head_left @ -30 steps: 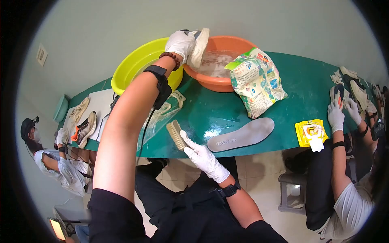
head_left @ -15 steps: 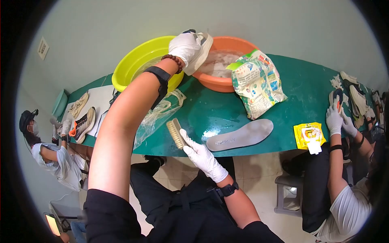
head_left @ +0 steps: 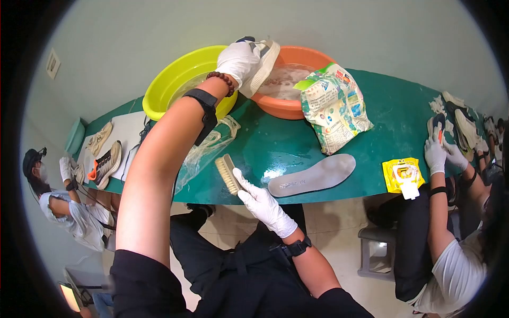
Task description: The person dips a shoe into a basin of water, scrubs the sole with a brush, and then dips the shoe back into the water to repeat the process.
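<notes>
Head view: shoe (head_left: 263, 57) more aslant than before.

White gloves (head_left: 239, 58), black wristbands (head_left: 204, 102), brown bead bracelet (head_left: 222, 79), seemingly black clothing (head_left: 249, 286)

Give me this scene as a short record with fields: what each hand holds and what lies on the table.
left hand: gloved, grips a white shoe at the rim of the orange basin
right hand: gloved, holds a brush at the edge of the green table
basins: orange basin holds water; yellow basin stands beside it
on table: detergent bag, grey insole, yellow packet
others: person on the left and person on the right, both near shoes
</notes>
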Motion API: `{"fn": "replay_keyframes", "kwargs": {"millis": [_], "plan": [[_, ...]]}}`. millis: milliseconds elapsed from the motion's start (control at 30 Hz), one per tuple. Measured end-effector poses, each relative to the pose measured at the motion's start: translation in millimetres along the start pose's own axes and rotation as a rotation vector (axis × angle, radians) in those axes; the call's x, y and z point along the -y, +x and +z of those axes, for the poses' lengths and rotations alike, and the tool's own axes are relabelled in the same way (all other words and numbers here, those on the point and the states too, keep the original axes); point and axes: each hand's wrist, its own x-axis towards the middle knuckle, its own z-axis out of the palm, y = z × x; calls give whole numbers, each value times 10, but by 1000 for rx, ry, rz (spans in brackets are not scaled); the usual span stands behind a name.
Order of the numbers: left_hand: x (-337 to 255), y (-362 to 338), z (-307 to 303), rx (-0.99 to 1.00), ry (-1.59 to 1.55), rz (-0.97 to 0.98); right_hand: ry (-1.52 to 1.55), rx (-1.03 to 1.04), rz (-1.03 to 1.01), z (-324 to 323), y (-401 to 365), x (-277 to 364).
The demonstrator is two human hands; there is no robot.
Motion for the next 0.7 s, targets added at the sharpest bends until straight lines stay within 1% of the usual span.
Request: {"fn": "replay_keyframes", "kwargs": {"millis": [33, 133, 233, 267, 367, 400, 500, 533, 633, 700], "plan": [[-16, -13, 0, -20, -32, -16, -5, -7, -16, 9, 2, -9], [-102, 20, -136, 47, -21, -65, 3, 3, -3, -2, -4, 18], [-23, 54, -93, 21, -46, -113, -38, -38, -76, 27, 9, -62], [10, -6, -70, 6, -42, -4, -37, -32, -68, 22, 8, -62], [131, 151, 89, -36, -192, -150, -38, -22, -57, 8, 4, -54], [125, 168, 110, -14, -111, -184, -38, -27, -67, 16, 13, -78], [73, 172, 127, 9, -47, -45, -45, -32, -56, 30, -3, -86], [23, 148, 66, 24, -48, -96, -49, -31, -53, 18, 14, -78], [36, 162, 108, 48, 3, -145, -39, -33, -65, 27, 8, -104], [34, 107, 89, -83, -83, -88, -42, -29, -69, 15, 14, -81]]}}
